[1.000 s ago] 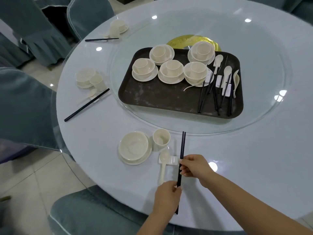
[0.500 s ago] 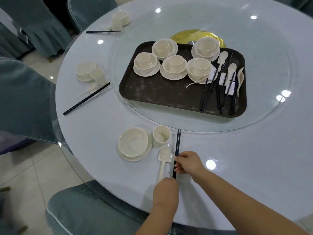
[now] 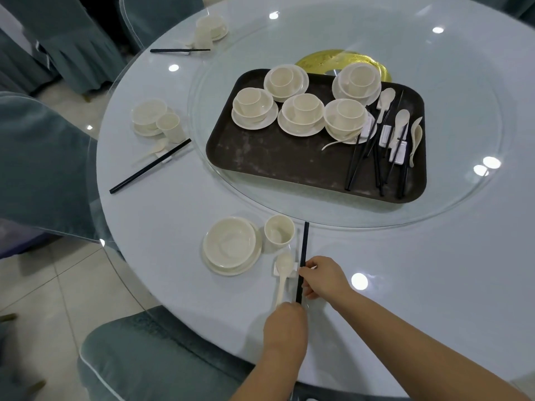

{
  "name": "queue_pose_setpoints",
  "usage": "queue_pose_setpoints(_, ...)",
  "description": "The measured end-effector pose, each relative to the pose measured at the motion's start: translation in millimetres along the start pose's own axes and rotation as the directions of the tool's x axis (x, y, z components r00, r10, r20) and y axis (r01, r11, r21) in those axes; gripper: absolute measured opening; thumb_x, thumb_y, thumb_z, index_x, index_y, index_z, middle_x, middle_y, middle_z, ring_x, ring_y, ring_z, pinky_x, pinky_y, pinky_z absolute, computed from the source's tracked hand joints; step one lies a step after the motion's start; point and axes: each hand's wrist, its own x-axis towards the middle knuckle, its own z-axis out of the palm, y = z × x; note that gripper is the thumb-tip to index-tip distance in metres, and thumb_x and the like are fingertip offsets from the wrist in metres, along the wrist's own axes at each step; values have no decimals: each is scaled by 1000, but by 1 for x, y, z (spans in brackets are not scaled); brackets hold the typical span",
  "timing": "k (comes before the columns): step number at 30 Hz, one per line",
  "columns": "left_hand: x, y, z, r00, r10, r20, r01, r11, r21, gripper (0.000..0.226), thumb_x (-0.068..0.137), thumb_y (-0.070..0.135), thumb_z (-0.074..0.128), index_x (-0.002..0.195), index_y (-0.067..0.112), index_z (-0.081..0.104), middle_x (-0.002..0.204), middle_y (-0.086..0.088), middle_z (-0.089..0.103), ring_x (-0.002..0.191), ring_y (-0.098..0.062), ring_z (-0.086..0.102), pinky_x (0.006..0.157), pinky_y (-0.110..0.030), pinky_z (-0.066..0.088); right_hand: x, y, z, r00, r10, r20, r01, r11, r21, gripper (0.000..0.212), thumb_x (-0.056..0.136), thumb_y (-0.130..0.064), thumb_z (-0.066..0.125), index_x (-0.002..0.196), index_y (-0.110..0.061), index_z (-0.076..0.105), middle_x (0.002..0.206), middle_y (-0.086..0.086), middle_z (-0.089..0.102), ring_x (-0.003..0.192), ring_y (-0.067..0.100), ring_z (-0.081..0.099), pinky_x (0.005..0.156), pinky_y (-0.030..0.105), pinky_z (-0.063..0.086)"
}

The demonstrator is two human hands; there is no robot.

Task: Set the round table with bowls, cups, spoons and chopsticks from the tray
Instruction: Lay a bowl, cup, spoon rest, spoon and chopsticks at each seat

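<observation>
**Desk:** What fills the picture, biggest first?

**Photographer:** A round table under a pale cloth, grey-green covered chairs at its left edge and another chair at the near edge. On it sits a glass turntable, and on that a dark brown tray holding five stacked sets of saucer, bowl and cup, with black chopsticks, white spoons and white rests bunched at its right end.

**Desk:** And the places already laid?

**Photographer:** Two on the far left, each with bowl, cup, spoon and a black pair lying beside them. The nearest place has a cream bowl on a saucer, a cup just right of it, and a spoon laid over a small white rest.

**Desk:** The hands?

**Photographer:** Both are on one pair of chopsticks, just right of the spoon, tips pointing towards the turntable. The right hand pinches the pair at mid-length, fingers curled round it. The left hand covers the near ends, knuckles up; its fingers are hidden, so I cannot tell whether it grips them
</observation>
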Motion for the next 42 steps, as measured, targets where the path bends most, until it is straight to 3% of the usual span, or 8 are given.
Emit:
queue_pose_setpoints(14, 1, 0, 2, 1000, 0, -1, 0, 1000, 5, 25, 96, 3, 48, 120, 7, 55, 123, -10, 59, 110, -23, 61, 91, -30, 49, 5, 11, -2, 997, 7, -73, -4, 1000, 31, 3, 88, -15, 58, 89, -15, 56, 72, 9, 69, 57, 24, 69, 64, 39, 62)
queue_pose_setpoints(22, 0, 0, 1, 1000, 3, 0, -3, 1000, -8, 24, 97, 4, 47, 119, 7, 55, 123, -10, 60, 110, -22, 62, 90, -30, 48, 4, 18, -3, 993, -60, -104, 58, 998, -25, 13, 89, -13, 60, 87, -21, 50, 80, 8, 65, 63, 27, 70, 56, 31, 59)
queue_pose_setpoints(29, -3, 0, 3, 1000, 3, -8, -3, 1000, 16, 24, 97, 3, 46, 119, 7, 55, 123, -10, 59, 110, -22, 61, 90, -30, 48, 4, 21, 0, 996, -81, -46, 81, 997, -11, 15, 91, -12, 61, 104, -15, 54, 85, 10, 64, 68, 30, 69, 62, 36, 61)
queue_pose_setpoints(42, -3, -3, 3, 1000, 5, -22, -4, 999, 41, 23, 98, 3, 46, 119, 7, 55, 124, -10, 59, 110, -22, 61, 89, -29, 48, 9, 22, 3, 998, -48, -29, 51, 996, 79, 14, 92, -10, 60, 103, -15, 53, 79, 13, 67, 57, 25, 71, 62, 37, 61)
